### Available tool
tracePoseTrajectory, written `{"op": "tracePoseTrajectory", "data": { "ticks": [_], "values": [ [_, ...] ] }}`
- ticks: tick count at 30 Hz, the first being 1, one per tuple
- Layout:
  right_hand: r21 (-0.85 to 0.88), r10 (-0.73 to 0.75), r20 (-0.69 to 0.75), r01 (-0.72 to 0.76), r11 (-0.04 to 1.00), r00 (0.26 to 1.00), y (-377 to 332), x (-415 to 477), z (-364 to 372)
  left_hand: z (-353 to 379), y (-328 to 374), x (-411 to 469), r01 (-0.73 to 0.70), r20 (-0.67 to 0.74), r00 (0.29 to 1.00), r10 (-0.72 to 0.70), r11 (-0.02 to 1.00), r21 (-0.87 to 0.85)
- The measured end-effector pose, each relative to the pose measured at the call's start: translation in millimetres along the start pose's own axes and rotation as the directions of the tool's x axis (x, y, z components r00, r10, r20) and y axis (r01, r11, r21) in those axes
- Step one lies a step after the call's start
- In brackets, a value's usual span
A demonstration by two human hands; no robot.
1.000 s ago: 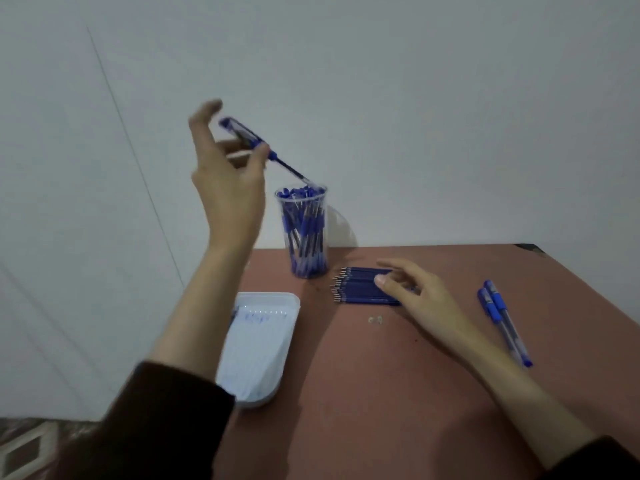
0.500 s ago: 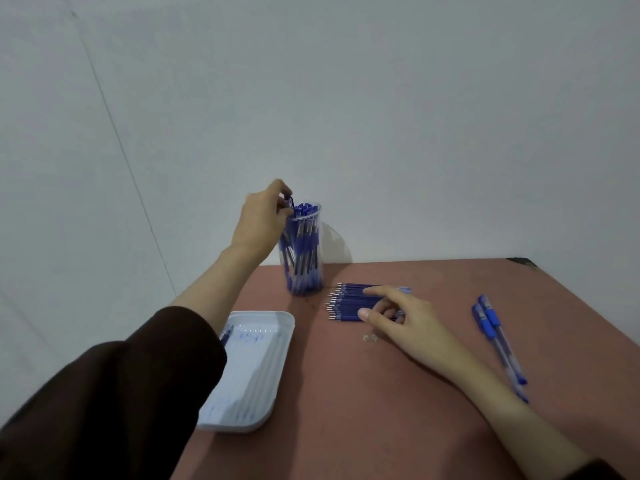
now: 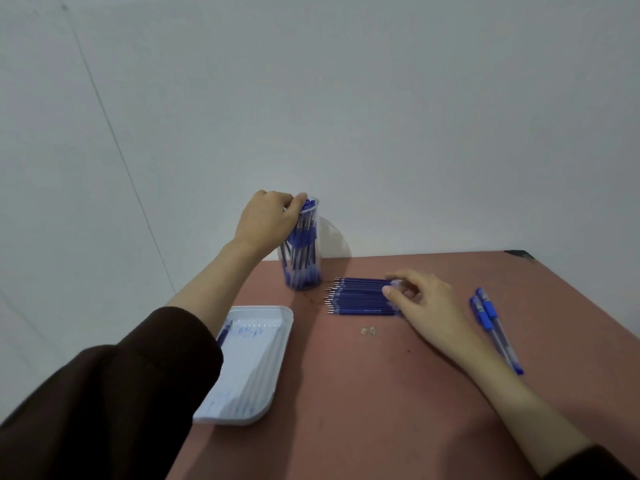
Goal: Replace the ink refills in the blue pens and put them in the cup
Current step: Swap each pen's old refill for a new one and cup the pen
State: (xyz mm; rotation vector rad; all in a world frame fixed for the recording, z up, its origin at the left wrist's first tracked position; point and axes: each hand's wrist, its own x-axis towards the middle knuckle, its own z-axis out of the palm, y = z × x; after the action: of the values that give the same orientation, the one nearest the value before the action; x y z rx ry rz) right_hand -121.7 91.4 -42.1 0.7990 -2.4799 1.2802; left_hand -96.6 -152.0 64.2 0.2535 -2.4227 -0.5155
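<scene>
Pale grey wall [image 3: 381,98] filled the upper half of my feed, with a thin seam running down it at the left. Below it lay the reddish-brown surface [image 3: 381,393], a dark corner cap [image 3: 517,253] showing at its far right.

A dark brown sleeve [image 3: 121,393] covered the left arm to mid-forearm. Beside that arm, near the surface's left edge, sat a white ribbed tray [image 3: 249,368] smeared with blue ink at its far end, with one dark blue stick [image 3: 224,332] lying in that end.

At the back of the surface stood the cup [image 3: 304,271], clear plastic and upright, packed with blue pens [image 3: 301,237] standing on end. I saw the left hand [image 3: 266,220] against its left side, fingers curled over the rim onto the pen tops; whether they held a pen I could not tell.

Just right of the cup lay the ink refills [image 3: 360,299], dark blue sticks side by side in a flat row, metal tips pointing left. The right hand [image 3: 429,306] rested at their right ends, thumb and bent forefinger pinching narrowly there.

Further right, well apart from the cup, two loose pens [image 3: 491,323] lay side by side, with blue caps and clear barrels.

Two tiny pale scraps [image 3: 369,330] sat just in front of the refills.
</scene>
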Motion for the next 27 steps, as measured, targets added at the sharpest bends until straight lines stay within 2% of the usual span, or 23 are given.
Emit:
{"op": "tracePoseTrajectory", "data": {
  "ticks": [5, 8, 12, 14, 20, 24, 27],
  "values": [
    [-0.292, 0.092, -0.125, -0.126, 0.948, 0.988, 12, 5, -18, 4, 18, -17, -0.124, -0.148, 0.982, 0.118, 0.992, -0.029],
    [-0.443, 0.2, -0.188, -0.265, 0.856, 0.962, 23, 4, -34, 16, 42, -46, -0.177, -0.111, 0.981, 0.159, 0.97, -0.169],
    [-0.456, 0.358, -0.287, -0.455, 0.765, 0.889, 32, 2, -52, 38, 68, -94, -0.199, -0.03, 0.98, 0.199, 0.934, -0.298],
    [-0.448, 0.414, -0.309, -0.514, 0.731, 0.857, 35, 0, -58, 50, 72, -112, -0.163, -0.015, 0.986, 0.167, 0.931, -0.328],
    [-0.477, 0.536, -0.236, -0.577, 0.662, 0.81, 35, -2, -66, 73, 75, -136, -0.053, -0.014, 0.999, 0.051, 0.923, -0.381],
    [-0.495, 0.552, -0.248, -0.594, 0.634, 0.796, 35, 1, -69, 76, 67, -135, -0.021, 0.008, 1.0, 0.025, 0.943, -0.333],
    [-0.487, 0.531, -0.284, -0.597, 0.637, 0.799, 37, 2, -70, 73, 63, -133, 0.016, 0.02, 1.0, -0.009, 0.932, -0.362]
  ]
}}
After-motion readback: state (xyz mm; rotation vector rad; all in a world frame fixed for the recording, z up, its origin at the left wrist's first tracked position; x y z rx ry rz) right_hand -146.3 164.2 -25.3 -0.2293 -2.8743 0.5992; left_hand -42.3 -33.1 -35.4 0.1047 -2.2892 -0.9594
